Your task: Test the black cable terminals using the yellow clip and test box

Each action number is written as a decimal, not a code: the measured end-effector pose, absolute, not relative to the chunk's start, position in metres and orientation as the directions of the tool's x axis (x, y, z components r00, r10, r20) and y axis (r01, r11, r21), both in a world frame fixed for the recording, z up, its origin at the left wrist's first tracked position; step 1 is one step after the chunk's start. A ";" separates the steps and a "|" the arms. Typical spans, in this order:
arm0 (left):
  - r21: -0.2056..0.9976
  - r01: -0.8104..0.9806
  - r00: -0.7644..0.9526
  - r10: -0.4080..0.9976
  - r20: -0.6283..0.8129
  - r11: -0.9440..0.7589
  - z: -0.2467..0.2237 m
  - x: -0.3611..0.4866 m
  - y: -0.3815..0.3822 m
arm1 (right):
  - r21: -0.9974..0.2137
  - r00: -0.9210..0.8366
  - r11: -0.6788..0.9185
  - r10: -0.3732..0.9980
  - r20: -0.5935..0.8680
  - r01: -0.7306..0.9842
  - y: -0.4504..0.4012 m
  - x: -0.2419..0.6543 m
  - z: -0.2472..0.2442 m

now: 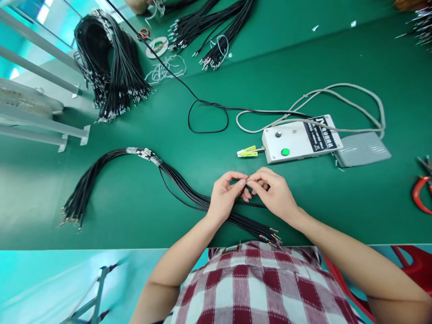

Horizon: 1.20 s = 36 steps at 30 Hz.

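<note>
Black cable bundle, made of many slim sheathed strands, lies in a shallow S-curve on the green tabletop, clock positions being taken from the meeting fingertips with 12 o'clock directly away from the person. Its silver-and-clear banded section sits between 9 and 10 o'clock. One fanned end lies well apart, just below 9 o'clock; the other, with coloured and coppery tips, lies at 5 o'clock near the table edge. One strand bows away from the rest on the near side.

Left hand is above the bundle, which passes beneath it; contact cannot be confirmed. Right hand is just beside it. Thumb and forefinger of each hand are closed in a pinch, with the tips meeting; what lies between them is too small to tell.

At 12 o'clock, near the fingers, is a yellow clip on a metal shaft. The shaft projects from a white rectangular box at 2 o'clock, fitted with a round green button and a black printed label. Just beyond it rests a grey ribbed pedal. Red-handled pliers lie at 3 o'clock. A thick looped hank of black cables stands at 10 o'clock.
</note>
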<state>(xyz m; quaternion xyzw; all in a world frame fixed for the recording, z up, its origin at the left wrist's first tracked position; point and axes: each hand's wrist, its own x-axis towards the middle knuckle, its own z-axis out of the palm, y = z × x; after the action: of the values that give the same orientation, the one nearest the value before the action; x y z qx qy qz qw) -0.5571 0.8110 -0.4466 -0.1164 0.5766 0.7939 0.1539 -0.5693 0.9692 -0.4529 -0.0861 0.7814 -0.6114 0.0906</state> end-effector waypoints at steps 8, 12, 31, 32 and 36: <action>0.958 -0.274 -0.957 -0.077 -0.280 -0.081 -0.449 -0.552 0.814 | -0.790 -0.943 0.546 -0.312 0.118 -0.279 0.973 -0.571 -0.453; 0.967 -0.247 -0.962 -0.105 -0.253 -0.061 -0.449 -0.556 0.812 | -0.700 -0.919 0.608 -0.348 0.187 -0.373 0.983 -0.572 -0.450; 0.886 0.091 -0.996 0.036 0.084 0.455 -0.450 -0.586 0.782 | -0.010 -0.689 0.719 -0.661 0.299 -0.695 0.980 -0.620 -0.422; 0.909 0.036 -0.999 0.009 0.035 0.415 -0.451 -0.592 0.780 | 0.013 -0.711 0.739 -0.652 0.265 -0.673 0.979 -0.629 -0.418; 0.947 -0.078 -0.997 -0.029 -0.072 0.313 -0.452 -0.615 0.775 | 0.085 -0.752 0.755 -0.655 0.071 -0.650 0.970 -0.658 -0.413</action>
<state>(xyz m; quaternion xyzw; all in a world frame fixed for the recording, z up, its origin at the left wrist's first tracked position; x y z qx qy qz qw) -0.6154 0.7754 -0.4522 -0.0329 0.8100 0.5851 0.0207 -0.6579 0.9697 -0.4131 -0.3486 0.9356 0.0274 -0.0479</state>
